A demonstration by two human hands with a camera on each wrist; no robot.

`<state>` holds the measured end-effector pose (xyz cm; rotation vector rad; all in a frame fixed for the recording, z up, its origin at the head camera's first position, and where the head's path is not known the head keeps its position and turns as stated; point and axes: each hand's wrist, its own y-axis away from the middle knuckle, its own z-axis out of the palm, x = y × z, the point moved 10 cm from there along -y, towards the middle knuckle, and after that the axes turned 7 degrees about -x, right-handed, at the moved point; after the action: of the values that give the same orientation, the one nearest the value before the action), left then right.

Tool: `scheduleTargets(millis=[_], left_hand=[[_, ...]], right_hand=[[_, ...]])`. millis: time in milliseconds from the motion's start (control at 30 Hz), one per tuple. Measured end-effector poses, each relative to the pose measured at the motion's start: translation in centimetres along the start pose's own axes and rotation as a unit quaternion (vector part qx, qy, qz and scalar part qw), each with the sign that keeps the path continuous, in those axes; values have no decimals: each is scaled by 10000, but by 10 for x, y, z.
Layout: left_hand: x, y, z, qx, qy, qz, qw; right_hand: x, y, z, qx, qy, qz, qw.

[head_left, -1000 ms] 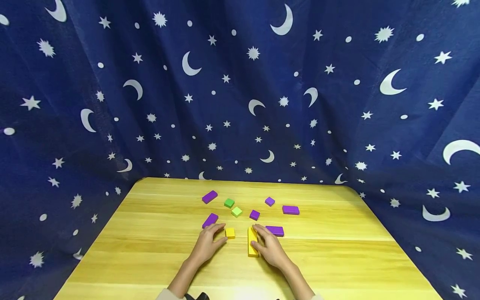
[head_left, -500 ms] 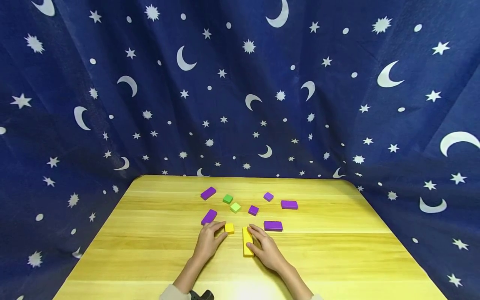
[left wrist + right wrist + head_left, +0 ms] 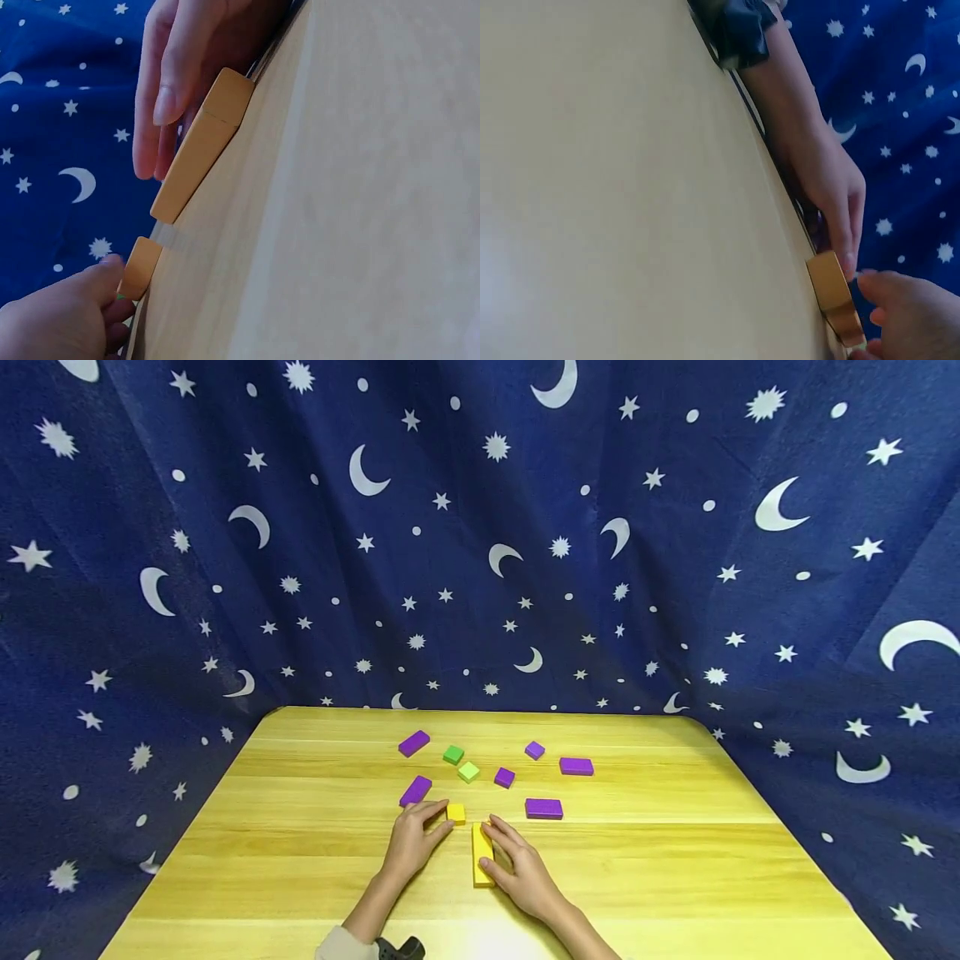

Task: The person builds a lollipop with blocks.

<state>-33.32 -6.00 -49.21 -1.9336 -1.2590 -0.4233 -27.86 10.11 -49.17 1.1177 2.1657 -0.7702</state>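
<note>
Yellow long block (image 3: 478, 852): on the table (image 3: 675, 877), lengthwise toward the wearer; nearer and a little right of the small yellow block, a gap between.
Small yellow block (image 3: 456, 813): on the table, at the left fingertips.
Left hand (image 3: 409, 842): thumb and index finger pinch the small yellow block at its left side; the grip looks light.
Right hand (image 3: 525, 878): bent fingers and thumb hold the long block, thumb toward its near end, fingertips at its far end; pressure cannot be told.
Purple long blocks: four; two left (image 3: 414, 743) (image 3: 416, 791), two right (image 3: 543, 809) (image 3: 577, 767).
Small purple blocks: two (image 3: 505, 777) (image 3: 534, 751), inward of the right-hand pair.
Small green blocks: one dark (image 3: 453, 755), one lime (image 3: 468, 772), close together beyond the small yellow block.
Step in hand: judged to be placing the two yellow pieces relative to each other, both under control.
Next move: would seem to call for steadying the small block while the long one is guided flat and squared, without knocking its neighbour.
</note>
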Motion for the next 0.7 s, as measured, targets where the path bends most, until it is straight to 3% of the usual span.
scheduleTargets(millis=[133, 433, 700], left_hand=[[-1, 0, 0, 13, 38, -28, 10000], [5, -2, -1, 278, -299, 66, 9991], [9, -11, 11, 98, -147, -172, 9997]], right_hand=[[-5, 9, 0, 259, -134, -44, 9996], [-8, 14, 0, 616, 184, -41, 9979], [-10, 15, -2, 778, 341, -67, 9964]])
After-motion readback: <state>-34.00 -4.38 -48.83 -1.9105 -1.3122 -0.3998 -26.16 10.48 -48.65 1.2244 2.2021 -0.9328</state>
